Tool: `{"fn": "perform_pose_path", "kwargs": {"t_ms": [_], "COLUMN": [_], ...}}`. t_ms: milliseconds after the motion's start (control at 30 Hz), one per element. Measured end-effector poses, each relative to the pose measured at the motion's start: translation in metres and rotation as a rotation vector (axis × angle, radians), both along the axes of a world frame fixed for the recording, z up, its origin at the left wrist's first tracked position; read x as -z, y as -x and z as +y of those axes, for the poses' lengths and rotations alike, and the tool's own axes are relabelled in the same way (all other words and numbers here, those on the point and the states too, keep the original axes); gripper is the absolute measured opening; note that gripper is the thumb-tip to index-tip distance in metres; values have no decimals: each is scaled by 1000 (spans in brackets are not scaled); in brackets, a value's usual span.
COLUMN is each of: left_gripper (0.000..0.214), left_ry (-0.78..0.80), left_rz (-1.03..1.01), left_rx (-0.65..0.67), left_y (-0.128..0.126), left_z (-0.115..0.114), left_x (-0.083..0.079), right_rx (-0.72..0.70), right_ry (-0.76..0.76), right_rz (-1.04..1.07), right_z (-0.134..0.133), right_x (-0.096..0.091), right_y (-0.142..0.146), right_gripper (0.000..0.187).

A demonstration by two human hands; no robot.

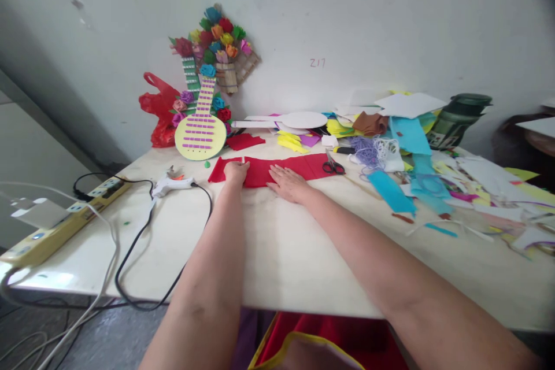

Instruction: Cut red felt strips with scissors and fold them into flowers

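A long strip of red crepe paper (264,170) lies across the table, its surface lightly creased. On its left part rests my left hand (236,172), the fingers curled in and closed. A small whitish tip shows by those fingers, too small to name. My right hand (288,182) lies flat on the middle of the strip with the fingers stretched out. Black-handled scissors (333,167) lie at the right end of the paper, blades pointing away from me. Another folded red piece (245,141) is just behind the strip.
To the left are a white glue gun (173,184) with a black cord and a power strip (65,222). A yellow paper lute (200,136) and paper flowers (221,34) stand by the wall. Paper scraps (477,185), yarn (368,150) and a green bottle (459,120) crowd the right.
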State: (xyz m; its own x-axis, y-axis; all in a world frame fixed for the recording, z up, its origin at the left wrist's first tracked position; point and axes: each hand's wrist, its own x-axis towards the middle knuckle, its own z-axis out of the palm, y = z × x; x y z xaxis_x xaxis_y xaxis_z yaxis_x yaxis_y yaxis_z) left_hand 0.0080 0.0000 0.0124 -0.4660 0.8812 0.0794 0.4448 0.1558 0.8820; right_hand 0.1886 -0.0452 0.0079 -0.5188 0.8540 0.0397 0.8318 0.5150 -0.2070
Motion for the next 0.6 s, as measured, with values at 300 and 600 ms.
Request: {"fn": "perform_pose_path", "kwargs": {"t_ms": [300,600], "left_gripper": [20,24], "left_ry": [45,78], "left_rz": [115,71], "left_rx": [-35,-59], "left_y": [-3,-3], "left_z": [-2,1], "left_x": [-3,-3], "right_rx": [-11,-1], "right_ry": [-39,-9], "right_rz": [13,5], "right_z": [1,0], "right_x": [5,3], "right_y": [1,-1], "right_gripper": [64,69]}}
